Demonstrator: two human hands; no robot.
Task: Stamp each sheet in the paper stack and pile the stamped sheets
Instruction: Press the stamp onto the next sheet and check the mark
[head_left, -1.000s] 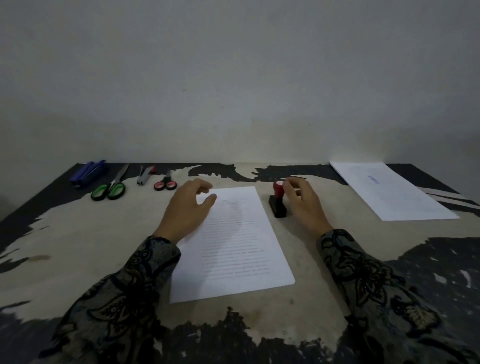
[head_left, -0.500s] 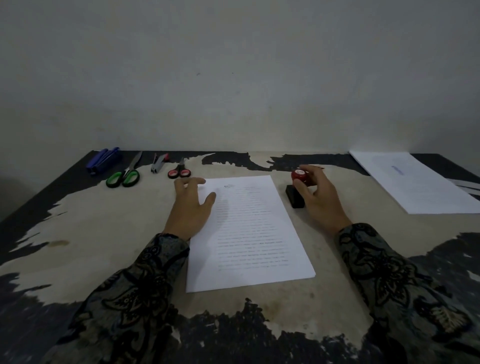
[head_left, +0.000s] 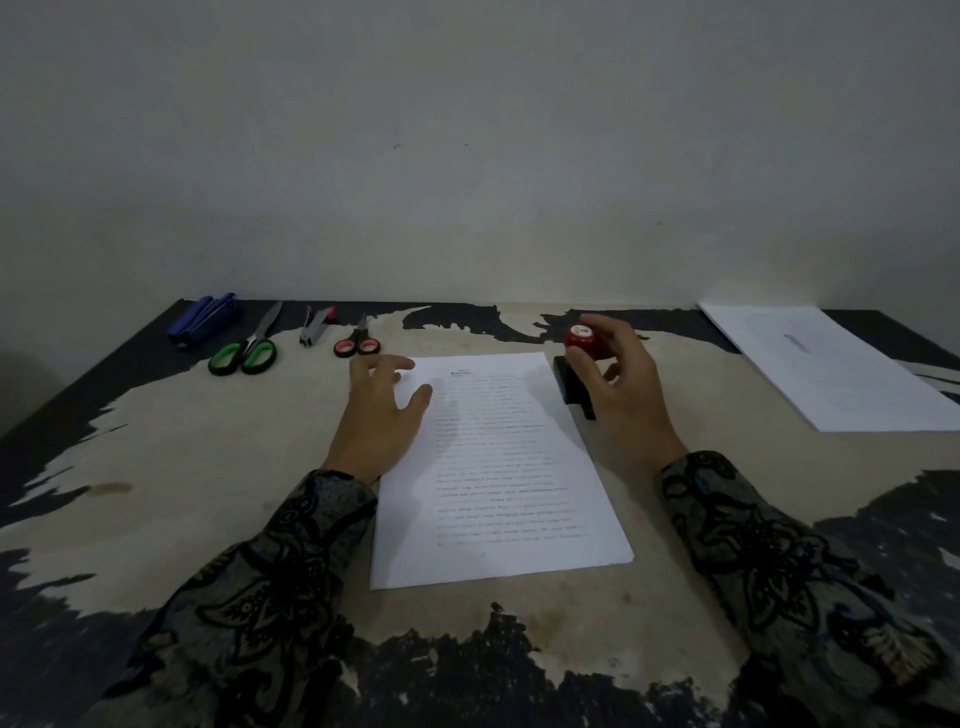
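Pinching the red knob of the stamp, the right hand has its grip closed around it just right of the paper stack on the bench. Relaxed, the left hand rests spread on the stack's upper left corner. Stamped sheets lie far right.

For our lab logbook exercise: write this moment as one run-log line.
step: stamping | right hand: grips stamp beside paper stack | left hand: rests on stack | stamped pile: far right
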